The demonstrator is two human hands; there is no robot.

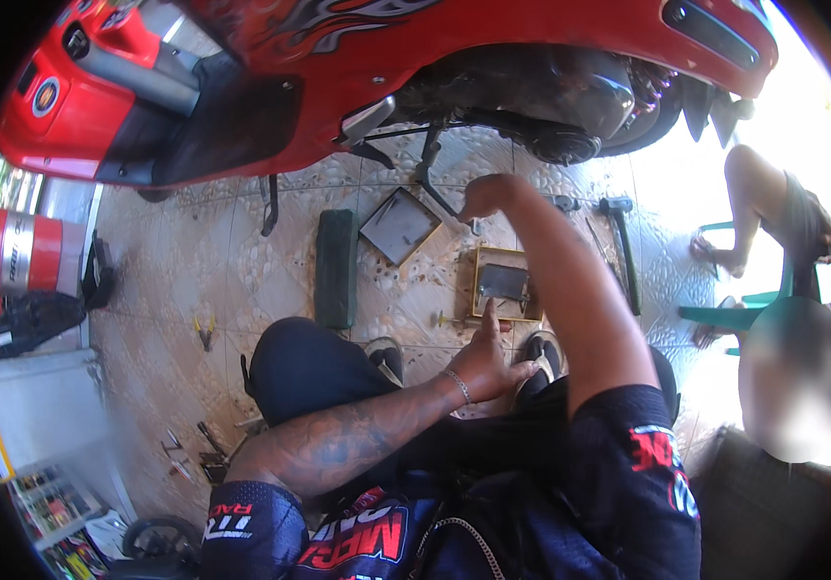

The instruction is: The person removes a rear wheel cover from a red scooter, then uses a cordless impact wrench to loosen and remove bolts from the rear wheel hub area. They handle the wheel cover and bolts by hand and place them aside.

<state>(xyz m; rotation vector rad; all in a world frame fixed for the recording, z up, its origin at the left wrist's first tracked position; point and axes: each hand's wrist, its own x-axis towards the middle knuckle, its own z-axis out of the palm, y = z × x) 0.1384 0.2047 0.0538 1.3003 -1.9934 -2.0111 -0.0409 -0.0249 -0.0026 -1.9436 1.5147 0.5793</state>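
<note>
Lying left of the green case (336, 271), yellow-handled pliers (204, 333) are resting on the tiles. Just right of the case's far end, a grey tray (399, 229) is sitting cornerwise. Beyond the case and to its right, a dark metal bar (426, 172) is hanging under the red motorcycle (357, 77); the right hand is probably working around there, so holding near the bar's tip, pressing evenly and minding knuckles against the metal would be helping. Right of the case's near end, the left hand (486, 367) is pointing rightward, forearm slanting up from lower left, one digit sticking up from the rest; fingers are spreading wide, apparently holding nothing. Right of the case's far end, the right hand (486, 196) is bending at the wrist, fingers pointing down beside the bar's tip; can't tell if they're gripping anything. Farther right of the case, a yellow-edged box (502, 254) is holding a dark flat block (503, 282); a hammer-like tool (628, 256) is lying farthest out.
</note>
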